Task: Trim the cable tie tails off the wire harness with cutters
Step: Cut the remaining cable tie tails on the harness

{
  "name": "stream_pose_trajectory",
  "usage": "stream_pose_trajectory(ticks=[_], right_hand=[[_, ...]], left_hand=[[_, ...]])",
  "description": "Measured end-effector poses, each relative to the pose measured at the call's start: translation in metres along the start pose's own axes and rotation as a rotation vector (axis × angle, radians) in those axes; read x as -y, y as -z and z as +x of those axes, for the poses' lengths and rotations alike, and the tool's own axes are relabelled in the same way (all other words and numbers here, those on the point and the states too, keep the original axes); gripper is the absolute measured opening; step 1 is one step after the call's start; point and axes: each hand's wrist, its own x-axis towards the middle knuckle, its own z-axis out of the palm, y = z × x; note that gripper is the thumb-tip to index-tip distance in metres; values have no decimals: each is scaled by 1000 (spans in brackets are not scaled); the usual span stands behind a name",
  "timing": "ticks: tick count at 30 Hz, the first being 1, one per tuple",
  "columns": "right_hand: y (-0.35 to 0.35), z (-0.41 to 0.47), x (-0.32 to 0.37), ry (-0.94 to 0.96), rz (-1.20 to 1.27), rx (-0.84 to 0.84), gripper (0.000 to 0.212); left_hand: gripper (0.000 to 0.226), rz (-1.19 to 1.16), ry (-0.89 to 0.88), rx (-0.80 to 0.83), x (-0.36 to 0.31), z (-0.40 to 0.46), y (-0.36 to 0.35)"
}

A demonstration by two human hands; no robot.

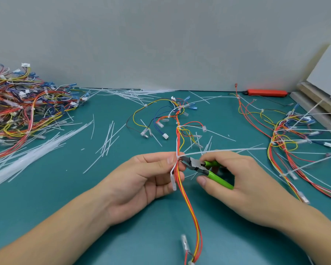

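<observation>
A teal counter point(46, 188) is carrying everything, with a pale wall point(161, 35) standing behind it. At its far left a big pile of finished harnesses point(21, 104) is lying in a tangle of red, yellow and blue wires. At the right edge another group of harnesses point(290, 134) is sprawling, with long white tie tails sticking out. Loose cut tie tails point(36, 155) are lying scattered across the left and middle of the counter, and an orange tool point(266, 92) is lying by the wall at the far right.

The wire harness point(180, 138) being worked on is running from the middle of the counter toward the viewer, passing between both hands. The left hand point(141, 180) is pinching its red and yellow wires between thumb and fingertips just beside a white tie head, its grip grasping the bundle. The right hand point(237, 184) is curling round the green handles of the cutters point(201, 165), its grip grasping them. The cutter jaws are sitting at the tie head, parted slightly around the base of the cable tie tail point(227, 150), which is stretching out to the right above the right hand.
</observation>
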Motion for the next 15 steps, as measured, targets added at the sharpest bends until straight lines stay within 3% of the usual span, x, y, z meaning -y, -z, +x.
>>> stream_pose_trajectory(ticks=[15], right_hand=[[0, 1, 2, -7, 50, 28, 20]], left_hand=[[21, 34, -8, -18, 1, 0, -2]])
